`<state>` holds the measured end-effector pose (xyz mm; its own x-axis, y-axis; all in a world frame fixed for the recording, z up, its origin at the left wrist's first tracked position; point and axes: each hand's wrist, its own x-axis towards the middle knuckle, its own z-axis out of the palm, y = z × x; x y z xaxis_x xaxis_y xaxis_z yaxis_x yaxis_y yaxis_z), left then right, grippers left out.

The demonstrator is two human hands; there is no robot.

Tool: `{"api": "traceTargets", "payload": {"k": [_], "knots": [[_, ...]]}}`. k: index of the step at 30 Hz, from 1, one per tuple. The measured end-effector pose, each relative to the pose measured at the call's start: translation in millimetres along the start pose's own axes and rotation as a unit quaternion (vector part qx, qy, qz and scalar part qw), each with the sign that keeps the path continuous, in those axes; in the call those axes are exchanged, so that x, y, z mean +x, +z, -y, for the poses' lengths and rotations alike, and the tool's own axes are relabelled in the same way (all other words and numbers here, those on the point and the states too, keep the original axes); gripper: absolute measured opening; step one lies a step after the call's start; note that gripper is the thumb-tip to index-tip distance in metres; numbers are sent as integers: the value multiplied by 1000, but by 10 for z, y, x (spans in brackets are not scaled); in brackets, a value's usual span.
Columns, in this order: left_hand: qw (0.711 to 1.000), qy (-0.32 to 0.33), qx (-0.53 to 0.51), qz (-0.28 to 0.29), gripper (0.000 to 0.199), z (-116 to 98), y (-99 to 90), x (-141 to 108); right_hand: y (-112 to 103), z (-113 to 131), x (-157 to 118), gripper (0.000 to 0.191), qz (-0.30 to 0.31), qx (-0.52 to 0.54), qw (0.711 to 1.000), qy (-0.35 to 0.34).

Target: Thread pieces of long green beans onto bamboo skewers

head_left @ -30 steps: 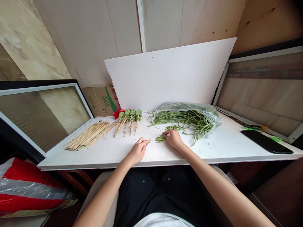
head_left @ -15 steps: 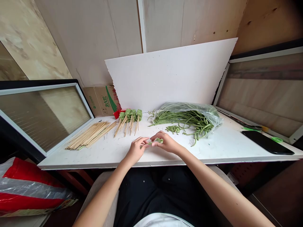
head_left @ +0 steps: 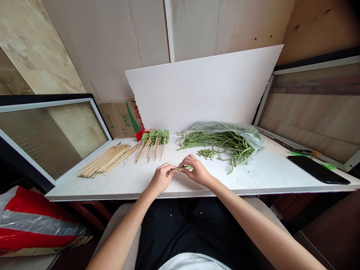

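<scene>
Between my two hands, just above the front of the white table, runs a green bean (head_left: 174,169). My left hand (head_left: 162,177) is closed on its left part, thumb and fingers pinching it. On its other part my right hand (head_left: 194,170) is closed too, and the fingertips of both hands nearly meet. Whether it is one bean or a few pieces, I cannot tell, as the fingers cover much of it. Beyond my right hand lies a small heap of short bean pieces (head_left: 206,153), beside long beans (head_left: 219,140) spilling from a clear plastic bag (head_left: 239,129).
Bare bamboo skewers (head_left: 105,161) lie at the left of the white table (head_left: 253,183). Finished bean skewers (head_left: 155,137) are stacked behind them near a cardboard box (head_left: 120,120). A black phone (head_left: 317,170) and a green ring (head_left: 329,166) lie on the right.
My hands have drawn slightly closer together, and the bean between them now sits tilted. Everything else on the table stays in place.
</scene>
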<state>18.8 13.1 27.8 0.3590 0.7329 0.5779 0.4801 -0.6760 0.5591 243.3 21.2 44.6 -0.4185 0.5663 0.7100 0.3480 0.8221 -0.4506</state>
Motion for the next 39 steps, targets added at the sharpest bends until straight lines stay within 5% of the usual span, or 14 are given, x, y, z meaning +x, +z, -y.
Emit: {"api": "traceTargets", "payload": {"k": [11,19,23,32,35,39], "knots": [[999,26,-14,31,22,-104,69,-37,119,38,-50,29,5,56,998,41],[997,38,-60,29,26,-71,45,-29,147,19,-47,9,11,139,987,79],[996,29,-80,35,26,-133,13,-14,130,4,-45,16,23,187,978,86],[986,-2,-162,34,29,-259,10,9,183,-37,-60,38,44,359,918,160],[980,-41,-191,20,31,-213,6,14,99,-105,-22,40,2,275,945,176],[953,-157,-258,4,44,-73,25,33,-96,-345,-11,32,-59,-14,983,174]]}}
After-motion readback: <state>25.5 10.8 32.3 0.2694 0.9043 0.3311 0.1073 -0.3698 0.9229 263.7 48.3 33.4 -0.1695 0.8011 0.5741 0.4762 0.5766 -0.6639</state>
